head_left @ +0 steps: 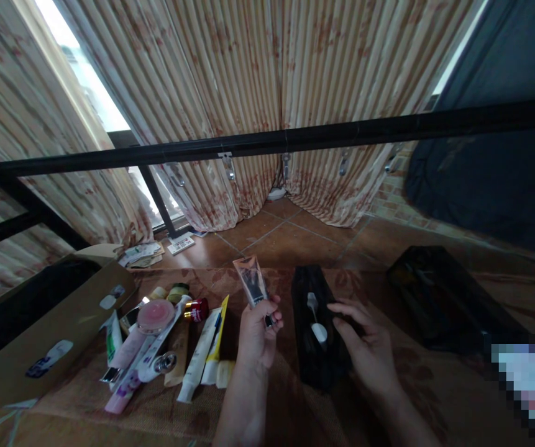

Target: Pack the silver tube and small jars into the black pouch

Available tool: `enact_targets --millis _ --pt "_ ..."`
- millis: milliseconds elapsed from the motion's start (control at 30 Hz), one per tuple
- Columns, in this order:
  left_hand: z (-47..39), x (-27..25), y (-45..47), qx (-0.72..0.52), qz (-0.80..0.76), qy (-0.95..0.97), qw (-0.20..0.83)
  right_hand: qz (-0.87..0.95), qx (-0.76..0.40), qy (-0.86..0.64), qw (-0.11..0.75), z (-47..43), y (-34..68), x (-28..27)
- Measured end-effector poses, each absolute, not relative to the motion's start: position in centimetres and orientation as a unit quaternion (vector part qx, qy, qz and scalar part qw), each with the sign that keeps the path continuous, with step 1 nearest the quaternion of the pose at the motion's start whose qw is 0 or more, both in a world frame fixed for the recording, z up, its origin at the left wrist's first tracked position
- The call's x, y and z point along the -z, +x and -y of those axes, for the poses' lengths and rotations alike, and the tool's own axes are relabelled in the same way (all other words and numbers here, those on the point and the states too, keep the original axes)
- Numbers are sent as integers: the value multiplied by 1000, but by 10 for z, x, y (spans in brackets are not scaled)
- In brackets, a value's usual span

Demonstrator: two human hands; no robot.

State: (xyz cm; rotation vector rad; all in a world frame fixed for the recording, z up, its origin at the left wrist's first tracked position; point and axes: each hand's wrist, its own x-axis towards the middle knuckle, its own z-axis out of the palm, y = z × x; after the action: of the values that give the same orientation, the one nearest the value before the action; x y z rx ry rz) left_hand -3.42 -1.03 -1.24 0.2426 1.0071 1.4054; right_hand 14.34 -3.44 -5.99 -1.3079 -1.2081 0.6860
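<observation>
My left hand (263,323) is closed around the capped end of a cosmetic tube (251,279), its flat clear-and-orange end pointing up. My right hand (367,341) grips the right edge of an open black pouch (302,360), thumb and forefinger at its rim. Inside the pouch lie a white round-ended item (319,333) and a small pale applicator-like piece (312,302). Left of my left hand, several toiletries are spread out: a white tube (198,354), a yellow tube (223,323), a red-and-gold jar (196,310) and a round pink container (156,316).
A cardboard box (62,335) stands at the far left. A second black pouch (448,298) lies to the right on the brown patterned cloth (155,413). Beyond are a black metal bar (258,146), curtains (230,74) and a tiled floor (290,230). A blurred patch covers the lower right.
</observation>
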Motion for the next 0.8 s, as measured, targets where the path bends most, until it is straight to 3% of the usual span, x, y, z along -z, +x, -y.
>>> enact_targets --millis 800 --pt "3 11 -27 -599 -426 172 655 534 -266 -510 620 30 140 44"
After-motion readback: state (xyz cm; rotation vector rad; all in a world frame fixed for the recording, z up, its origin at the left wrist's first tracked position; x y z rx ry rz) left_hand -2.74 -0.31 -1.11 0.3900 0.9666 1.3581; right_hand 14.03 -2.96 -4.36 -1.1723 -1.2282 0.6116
